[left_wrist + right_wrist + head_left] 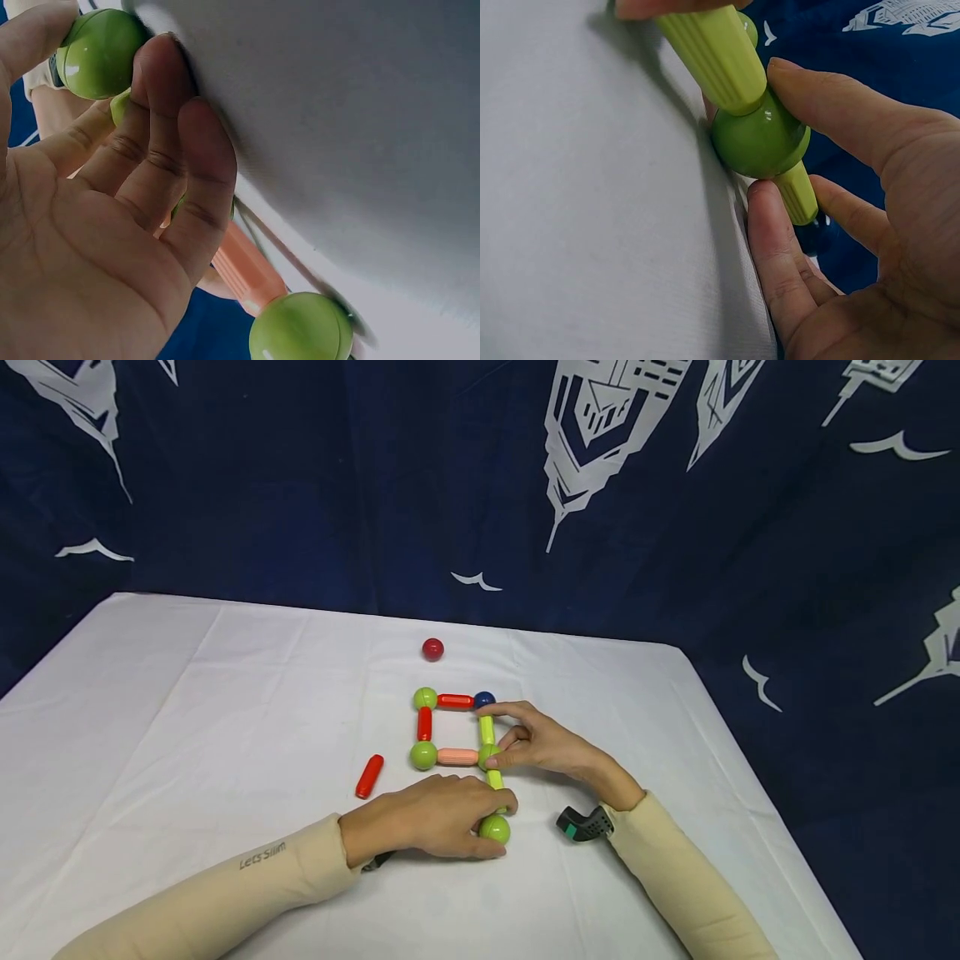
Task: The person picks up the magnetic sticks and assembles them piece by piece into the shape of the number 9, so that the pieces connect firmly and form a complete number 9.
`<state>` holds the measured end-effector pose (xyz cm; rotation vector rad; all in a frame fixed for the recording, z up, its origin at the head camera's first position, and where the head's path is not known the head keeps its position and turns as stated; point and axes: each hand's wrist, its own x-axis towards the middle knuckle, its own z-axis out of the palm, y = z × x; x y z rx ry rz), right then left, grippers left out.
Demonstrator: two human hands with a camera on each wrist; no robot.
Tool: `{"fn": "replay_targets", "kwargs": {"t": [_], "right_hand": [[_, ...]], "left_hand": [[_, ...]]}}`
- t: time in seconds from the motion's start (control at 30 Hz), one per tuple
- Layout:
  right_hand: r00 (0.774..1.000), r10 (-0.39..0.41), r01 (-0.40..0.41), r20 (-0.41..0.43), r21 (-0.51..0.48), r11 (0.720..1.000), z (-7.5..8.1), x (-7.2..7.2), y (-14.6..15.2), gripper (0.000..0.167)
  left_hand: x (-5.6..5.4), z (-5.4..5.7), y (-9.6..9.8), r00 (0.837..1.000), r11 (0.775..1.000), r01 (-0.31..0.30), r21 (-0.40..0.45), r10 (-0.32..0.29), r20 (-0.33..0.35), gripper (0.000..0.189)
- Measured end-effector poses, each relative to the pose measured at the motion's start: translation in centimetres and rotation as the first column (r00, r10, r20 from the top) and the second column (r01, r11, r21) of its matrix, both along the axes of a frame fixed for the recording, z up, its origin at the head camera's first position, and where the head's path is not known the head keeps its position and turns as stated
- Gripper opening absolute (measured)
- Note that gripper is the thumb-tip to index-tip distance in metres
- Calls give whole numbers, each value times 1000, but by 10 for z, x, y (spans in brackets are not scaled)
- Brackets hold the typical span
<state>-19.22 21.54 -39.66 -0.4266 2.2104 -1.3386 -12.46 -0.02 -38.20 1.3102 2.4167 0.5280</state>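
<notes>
A square of toy sticks and balls lies on the white table. Its corners are a blue ball, two green balls on the left, and a green corner ball at the near right. My right hand pinches that corner ball between thumb and finger, its forefinger reaching towards the blue ball. From this corner a yellow-green stick extends towards me, ending at another green ball. My left hand holds this end ball between thumb and fingers, its forefinger lying over the stick. A peach stick forms the square's near side.
One loose red stick lies left of the square, beyond my left wrist. A red ball sits farther back. Behind the white tablecloth hangs a dark blue curtain with white drawings.
</notes>
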Motion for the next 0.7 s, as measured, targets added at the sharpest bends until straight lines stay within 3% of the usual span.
{"fn": "replay_targets", "kwargs": {"t": [0.7], "right_hand": [[1000, 16, -17, -11, -19, 1000, -3, -3, 0, 74]], "left_hand": [[1, 0, -3, 998, 999, -39, 5, 39, -45, 25]]}}
